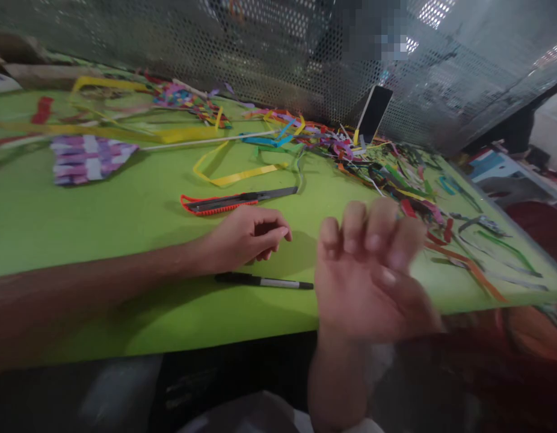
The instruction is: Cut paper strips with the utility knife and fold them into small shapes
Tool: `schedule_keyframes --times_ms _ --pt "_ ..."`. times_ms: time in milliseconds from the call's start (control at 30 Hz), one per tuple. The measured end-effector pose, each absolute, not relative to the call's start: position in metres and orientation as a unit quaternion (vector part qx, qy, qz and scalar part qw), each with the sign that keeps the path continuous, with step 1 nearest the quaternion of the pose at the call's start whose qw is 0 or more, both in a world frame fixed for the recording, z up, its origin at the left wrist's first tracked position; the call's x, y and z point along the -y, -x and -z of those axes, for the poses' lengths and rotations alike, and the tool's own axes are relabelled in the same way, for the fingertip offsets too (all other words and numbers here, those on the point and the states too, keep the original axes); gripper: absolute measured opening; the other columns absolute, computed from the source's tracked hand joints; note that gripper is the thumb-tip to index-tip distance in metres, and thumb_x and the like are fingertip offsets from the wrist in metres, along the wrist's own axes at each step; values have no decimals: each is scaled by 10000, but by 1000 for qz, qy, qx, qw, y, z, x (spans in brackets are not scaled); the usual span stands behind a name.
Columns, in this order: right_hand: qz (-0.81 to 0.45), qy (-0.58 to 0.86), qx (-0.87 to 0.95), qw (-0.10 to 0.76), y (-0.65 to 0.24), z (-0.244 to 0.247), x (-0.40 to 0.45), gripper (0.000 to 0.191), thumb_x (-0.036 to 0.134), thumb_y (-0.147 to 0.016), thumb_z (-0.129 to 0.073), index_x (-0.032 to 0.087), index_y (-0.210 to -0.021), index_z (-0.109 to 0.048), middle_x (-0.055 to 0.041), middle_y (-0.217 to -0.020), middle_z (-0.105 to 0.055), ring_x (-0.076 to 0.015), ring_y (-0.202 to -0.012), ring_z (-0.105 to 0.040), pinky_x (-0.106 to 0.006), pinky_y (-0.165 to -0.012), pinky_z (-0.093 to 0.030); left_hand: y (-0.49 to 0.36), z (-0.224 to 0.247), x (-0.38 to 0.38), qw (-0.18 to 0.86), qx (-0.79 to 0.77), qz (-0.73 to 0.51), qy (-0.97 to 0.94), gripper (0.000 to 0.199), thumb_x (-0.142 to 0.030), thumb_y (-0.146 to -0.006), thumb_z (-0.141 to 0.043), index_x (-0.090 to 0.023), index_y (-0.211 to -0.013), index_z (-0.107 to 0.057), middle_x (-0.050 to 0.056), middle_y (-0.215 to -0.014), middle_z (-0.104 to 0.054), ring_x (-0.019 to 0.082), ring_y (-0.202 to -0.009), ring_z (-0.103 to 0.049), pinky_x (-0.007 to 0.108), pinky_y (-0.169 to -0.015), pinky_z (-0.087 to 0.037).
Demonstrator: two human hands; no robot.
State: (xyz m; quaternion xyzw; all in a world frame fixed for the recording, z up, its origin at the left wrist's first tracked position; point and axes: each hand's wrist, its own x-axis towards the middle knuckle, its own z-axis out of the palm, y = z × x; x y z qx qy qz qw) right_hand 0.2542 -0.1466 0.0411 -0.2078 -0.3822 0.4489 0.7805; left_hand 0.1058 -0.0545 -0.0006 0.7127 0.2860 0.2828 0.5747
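My left hand [245, 239] rests on the green tabletop with its fingers loosely curled in and nothing visible in them. Just beyond it lies a utility knife [219, 203] with a red and black handle, its blade [278, 193] out and pointing right. On the near side of this hand is a black pen [278, 282], lying flat. My right hand [366, 276] is raised above the table's front edge, slightly blurred, with its palm towards me. Its fingers are half bent and apart, and the palm holds nothing.
A purple and white woven piece [89, 159] on a thin stick lies at the left. Yellow strips [242, 175] and a heap of coloured strips [350, 150] spread along the back and right. A phone [375, 113] leans by the perforated metal panel [278, 66].
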Motion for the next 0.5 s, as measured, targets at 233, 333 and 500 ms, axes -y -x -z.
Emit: schedule_keyframes --times_ms 233,333,500 --pt "-275 360 637 624 -222 -14 129 231 175 -927 -669 278 -1127 -613 -50 -1113 -599 -203 -1000 -627 -363 -847 -610 -105 4 47 646 -229 -426 -591 251 -451 -879 -717 -207 -824 -689 23 -767 -680 157 -684 -654 241 -583 -576" --pt "-235 399 693 552 -209 -4 126 312 203 -930 -629 247 -1235 -580 -112 -1263 -567 -252 -1189 -619 -441 -1001 -624 -102 2 41 679 -237 -412 -559 240 -467 -870 -677 -227 -865 -685 56 -846 -688 208 -798 -706 277 -623 -605" --pt "-172 447 665 574 -205 0 122 263 173 -924 -603 232 -1179 -584 -97 -1146 -586 -241 -1062 -625 -434 -918 -633 -104 -4 37 686 -278 -348 -575 212 -407 -873 -662 -206 -805 -668 52 -787 -654 241 -856 -750 298 -689 -630"
